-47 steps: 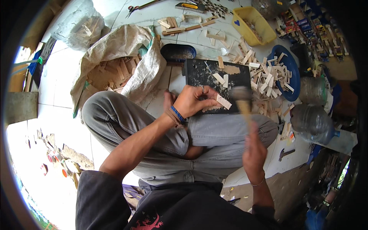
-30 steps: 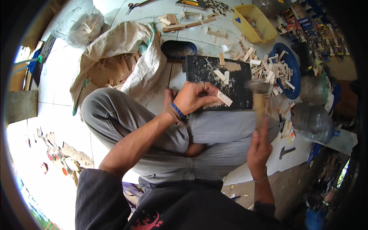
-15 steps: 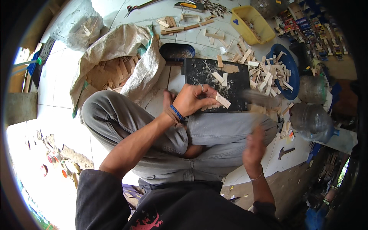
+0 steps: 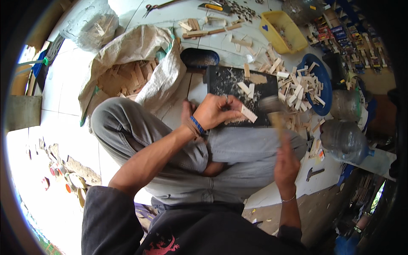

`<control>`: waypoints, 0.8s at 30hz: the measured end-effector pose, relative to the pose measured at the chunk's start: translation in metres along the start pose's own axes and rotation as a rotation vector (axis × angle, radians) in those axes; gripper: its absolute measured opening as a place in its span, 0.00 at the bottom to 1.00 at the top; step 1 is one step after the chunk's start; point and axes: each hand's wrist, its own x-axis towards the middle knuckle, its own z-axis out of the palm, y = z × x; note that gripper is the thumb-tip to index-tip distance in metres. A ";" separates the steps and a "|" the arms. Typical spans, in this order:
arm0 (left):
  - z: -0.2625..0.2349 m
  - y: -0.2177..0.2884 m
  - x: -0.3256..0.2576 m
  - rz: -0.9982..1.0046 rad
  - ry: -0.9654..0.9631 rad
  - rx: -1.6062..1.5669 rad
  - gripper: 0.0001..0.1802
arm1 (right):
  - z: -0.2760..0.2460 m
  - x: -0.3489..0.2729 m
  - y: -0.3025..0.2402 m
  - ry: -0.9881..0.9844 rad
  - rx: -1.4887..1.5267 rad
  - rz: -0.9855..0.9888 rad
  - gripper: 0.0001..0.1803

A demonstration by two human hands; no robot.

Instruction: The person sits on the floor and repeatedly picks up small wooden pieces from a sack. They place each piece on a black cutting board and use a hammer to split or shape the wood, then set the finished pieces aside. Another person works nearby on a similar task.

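Observation:
My left hand (image 4: 216, 111) pinches a small pale wooden piece (image 4: 249, 114) over the near part of a black board (image 4: 221, 80). My right hand (image 4: 286, 159) is closed around the wooden handle of a hammer (image 4: 277, 120). Motion smears the hammer, and its head hovers beside the board's right side, a short way right of the pinched piece. On the board lie two loose wooden pieces (image 4: 244, 88) among shavings, with another wooden piece (image 4: 247, 70) at its far edge.
Many wooden pieces heap beside a blue basin (image 4: 325, 85) at the right. An open sack (image 4: 127, 46) of wood scraps stands left, near a blue oval tray (image 4: 199, 58). Farther off is a yellow tub (image 4: 293, 42). Another hammer (image 4: 315, 173) and a clear bottle (image 4: 345, 140) lie right.
My right hand has moved slightly up, and the hammer's head has shifted left, nearer the pinched piece. My left hand keeps its hold almost in place.

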 end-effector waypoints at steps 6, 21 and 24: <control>0.001 0.001 -0.002 -0.032 -0.041 -0.056 0.14 | 0.014 -0.005 -0.007 0.159 0.314 0.204 0.29; 0.000 0.001 -0.003 0.031 -0.013 0.041 0.15 | 0.004 0.002 -0.007 -0.003 -0.083 0.000 0.33; 0.001 0.001 -0.002 0.003 -0.021 0.001 0.15 | 0.000 -0.005 -0.013 0.229 0.280 0.141 0.33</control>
